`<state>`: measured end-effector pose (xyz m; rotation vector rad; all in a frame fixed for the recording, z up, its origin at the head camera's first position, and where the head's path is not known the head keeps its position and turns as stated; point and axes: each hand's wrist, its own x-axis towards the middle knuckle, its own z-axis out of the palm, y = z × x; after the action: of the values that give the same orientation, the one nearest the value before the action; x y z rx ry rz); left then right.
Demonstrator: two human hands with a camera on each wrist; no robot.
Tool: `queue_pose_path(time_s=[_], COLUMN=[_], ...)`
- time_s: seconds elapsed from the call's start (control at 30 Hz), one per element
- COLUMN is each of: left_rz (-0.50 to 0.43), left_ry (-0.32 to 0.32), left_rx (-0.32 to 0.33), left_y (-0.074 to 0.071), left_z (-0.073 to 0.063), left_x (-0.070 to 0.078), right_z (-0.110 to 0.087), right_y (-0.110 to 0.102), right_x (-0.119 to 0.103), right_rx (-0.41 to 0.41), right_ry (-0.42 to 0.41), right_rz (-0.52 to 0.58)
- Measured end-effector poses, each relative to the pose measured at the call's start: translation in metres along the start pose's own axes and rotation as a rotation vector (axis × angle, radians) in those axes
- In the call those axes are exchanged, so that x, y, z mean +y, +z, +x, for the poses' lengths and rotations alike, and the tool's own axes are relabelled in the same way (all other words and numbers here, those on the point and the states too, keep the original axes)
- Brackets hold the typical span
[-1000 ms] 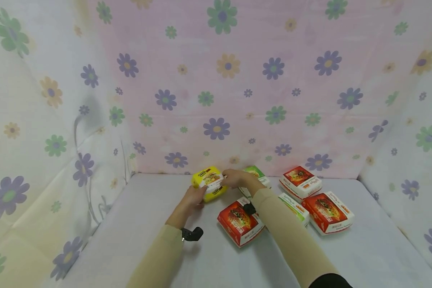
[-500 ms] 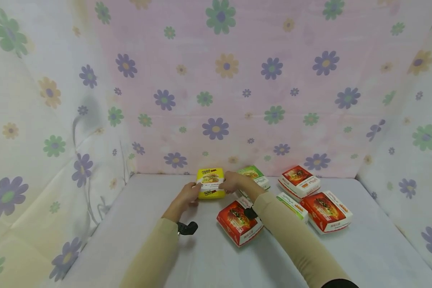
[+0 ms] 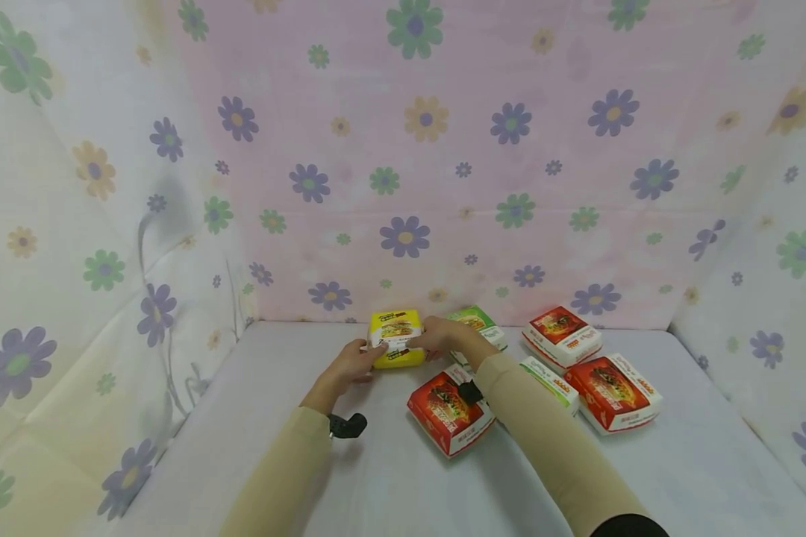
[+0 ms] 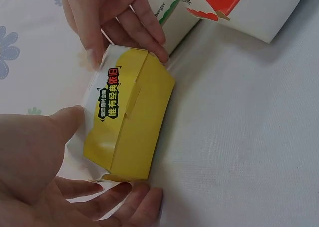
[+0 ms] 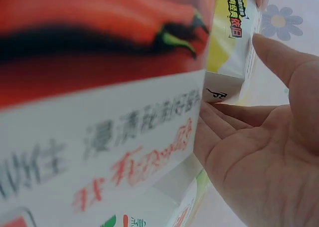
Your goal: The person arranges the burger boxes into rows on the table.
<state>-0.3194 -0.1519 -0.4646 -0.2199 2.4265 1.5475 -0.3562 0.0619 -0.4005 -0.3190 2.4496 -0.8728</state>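
Observation:
A yellow and white burger box (image 3: 399, 356) sits near the back of the table, held between both hands. At its left side my left hand (image 3: 354, 363) grips it, thumb on the top edge and fingers along the side, as the left wrist view of the burger box (image 4: 132, 112) shows. From the right, my right hand (image 3: 436, 335) holds the opposite side; in the right wrist view the thumb of the right hand (image 5: 259, 137) is at the top and its fingers run under the near side. The red box (image 5: 99, 112) blocks much of that view.
Just right of the hands are a green and white box (image 3: 483, 325) and a red box (image 3: 446, 410). Another green and white box (image 3: 549, 382) lies partly behind the right sleeve, beside two red boxes (image 3: 560, 337). A flowered cloth wall (image 3: 349, 246) closes off the table's back.
The yellow burger box has turned from a slant to nearly square with the back wall, then shifted only slightly. Both hands have kept hold of it, and the left hand moved a little left.

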Motion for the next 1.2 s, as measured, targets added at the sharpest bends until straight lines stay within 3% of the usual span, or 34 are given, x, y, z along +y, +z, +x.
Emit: queue_pose_path(time_s=[0.33, 0.9, 1.2], left_rz=[0.012, -0.013, -0.073], left_ry=[0.022, 0.055, 0.098], left_rx=[-0.012, -0.002, -0.001], left_y=[-0.006, -0.005, -0.018], left_z=[-0.001, 0.002, 0.001], left_x=[0.005, -0.002, -0.004], right_z=[0.003, -0.001, 0.009], right_y=[0.002, 0.008, 0.015], right_x=[-0.003, -0.004, -0.011], right_rx=[-0.033, -0.029, 0.009], right_ry=[-0.046, -0.062, -0.104], right_rz=[0.037, 0.085, 0.047])
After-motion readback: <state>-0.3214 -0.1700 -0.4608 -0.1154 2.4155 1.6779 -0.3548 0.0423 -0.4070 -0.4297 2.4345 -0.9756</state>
